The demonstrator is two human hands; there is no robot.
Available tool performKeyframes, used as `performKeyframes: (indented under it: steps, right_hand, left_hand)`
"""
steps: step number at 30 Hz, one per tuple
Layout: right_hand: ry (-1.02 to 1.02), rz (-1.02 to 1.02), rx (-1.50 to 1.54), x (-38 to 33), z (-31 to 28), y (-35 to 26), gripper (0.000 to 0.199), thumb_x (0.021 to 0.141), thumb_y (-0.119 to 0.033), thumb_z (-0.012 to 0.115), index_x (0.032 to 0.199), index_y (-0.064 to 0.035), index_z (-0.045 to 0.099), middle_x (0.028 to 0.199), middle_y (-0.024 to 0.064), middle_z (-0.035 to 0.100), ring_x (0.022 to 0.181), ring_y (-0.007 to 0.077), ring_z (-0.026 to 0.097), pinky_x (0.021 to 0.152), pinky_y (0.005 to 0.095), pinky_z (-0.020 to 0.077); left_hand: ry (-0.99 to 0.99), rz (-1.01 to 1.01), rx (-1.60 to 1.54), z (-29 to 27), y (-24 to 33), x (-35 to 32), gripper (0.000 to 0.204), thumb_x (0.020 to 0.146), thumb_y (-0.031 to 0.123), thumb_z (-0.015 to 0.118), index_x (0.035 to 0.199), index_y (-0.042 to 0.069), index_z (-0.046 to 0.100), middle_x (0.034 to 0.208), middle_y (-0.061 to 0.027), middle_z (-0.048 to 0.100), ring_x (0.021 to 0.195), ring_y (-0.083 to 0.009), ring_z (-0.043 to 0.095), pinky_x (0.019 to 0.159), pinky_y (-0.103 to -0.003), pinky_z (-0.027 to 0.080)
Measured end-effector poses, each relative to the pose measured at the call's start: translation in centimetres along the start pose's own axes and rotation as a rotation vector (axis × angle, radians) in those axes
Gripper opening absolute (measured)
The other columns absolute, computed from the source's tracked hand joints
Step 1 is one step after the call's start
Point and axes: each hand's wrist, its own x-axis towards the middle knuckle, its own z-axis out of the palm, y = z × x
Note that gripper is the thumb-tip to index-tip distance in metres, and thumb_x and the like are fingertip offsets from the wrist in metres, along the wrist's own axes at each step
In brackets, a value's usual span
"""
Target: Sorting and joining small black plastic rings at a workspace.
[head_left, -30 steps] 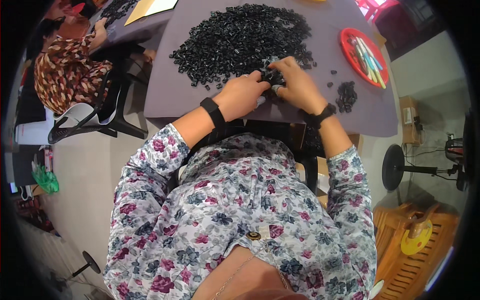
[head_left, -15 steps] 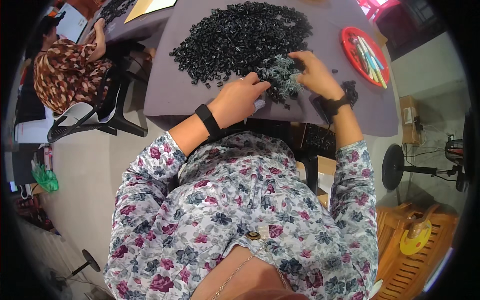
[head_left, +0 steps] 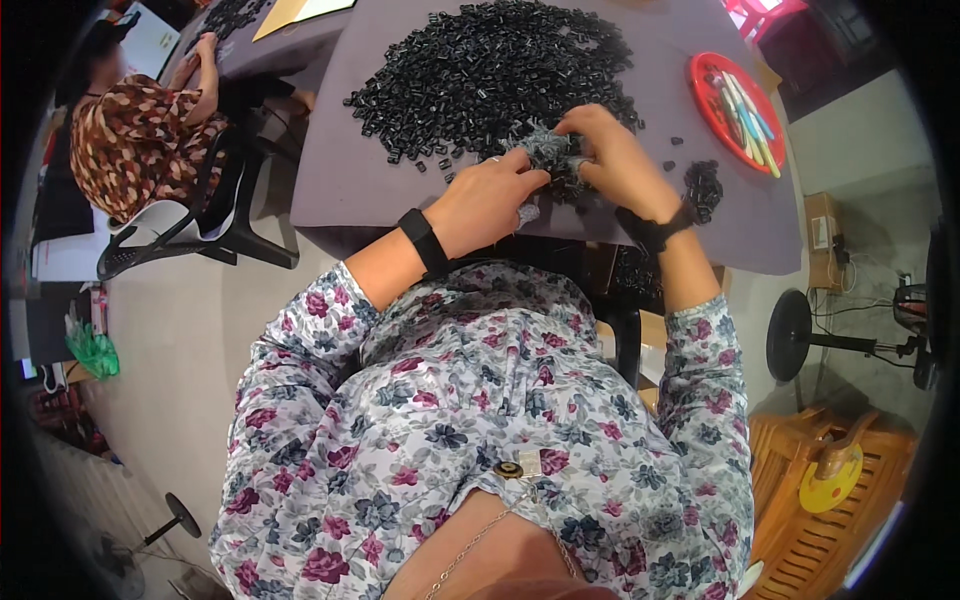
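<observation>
A big heap of small black plastic parts [head_left: 490,70] covers the far middle of a grey table [head_left: 350,190]. My left hand [head_left: 485,200] and my right hand [head_left: 615,160] meet at the heap's near edge, both closed on a bunch of the black parts [head_left: 548,155] held between them. A black band sits on each wrist. A small separate pile of black parts [head_left: 703,187] lies just right of my right wrist.
A red round tray [head_left: 705,105] with coloured sticks sits at the table's right. Another person in a patterned top [head_left: 130,140] sits at a table on the far left, on a black chair. A fan stand [head_left: 800,335] and orange wooden furniture [head_left: 820,480] are at the right.
Both hands have shifted right and a little farther into the heap, gathering a bunch of parts between them. The view has tilted slightly.
</observation>
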Motion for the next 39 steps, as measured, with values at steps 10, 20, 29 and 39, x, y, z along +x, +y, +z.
performKeyframes:
  steps: [10, 20, 29, 39]
  right_hand:
    - [-0.080, -0.028, 0.011, -4.4, 1.2, -2.2, 0.032, 0.081, 0.000, 0.065, 0.112, -0.0008, 0.070, 0.108, 0.0182, 0.064, 0.102, 0.0388, 0.064, 0.090, 0.0445, 0.0520]
    - [0.136, -0.081, -0.004, -0.7, 1.3, -2.2, 0.034, 0.084, -0.001, 0.064, 0.118, -0.0037, 0.069, 0.119, 0.0139, 0.064, 0.098, 0.0366, 0.067, 0.085, 0.0441, 0.0555]
    - [0.093, -0.160, -0.135, -1.9, 1.9, -0.1, 0.042, 0.078, 0.005, 0.064, 0.119, -0.0057, 0.069, 0.129, 0.0131, 0.062, 0.101, 0.0359, 0.067, 0.086, 0.0439, 0.0564]
    - [-0.001, -0.241, -0.071, -3.5, 4.6, -3.8, 0.034, 0.077, 0.005, 0.065, 0.109, -0.0053, 0.071, 0.114, 0.0103, 0.061, 0.098, 0.0341, 0.068, 0.083, 0.0432, 0.0558]
  left_hand:
    - [0.012, -0.043, -0.105, -0.9, -0.5, -1.1, 0.058, 0.074, -0.010, 0.059, 0.130, 0.004, 0.064, 0.121, -0.0150, 0.061, 0.106, -0.0370, 0.064, 0.088, -0.043, 0.054]
    - [0.050, 0.032, -0.107, -0.8, 0.0, -2.2, 0.053, 0.073, -0.005, 0.063, 0.126, 0.002, 0.066, 0.118, -0.0144, 0.064, 0.111, -0.0378, 0.062, 0.093, -0.047, 0.052]
    - [0.104, -0.004, -0.221, -1.5, -1.1, -3.7, 0.059, 0.073, -0.014, 0.055, 0.129, 0.004, 0.065, 0.127, -0.0149, 0.064, 0.118, -0.0370, 0.061, 0.099, -0.041, 0.052]
    - [0.224, -0.231, -0.305, -3.6, -3.1, -5.7, 0.051, 0.075, -0.011, 0.058, 0.123, 0.001, 0.068, 0.110, -0.0177, 0.067, 0.095, -0.0348, 0.067, 0.084, -0.041, 0.055]
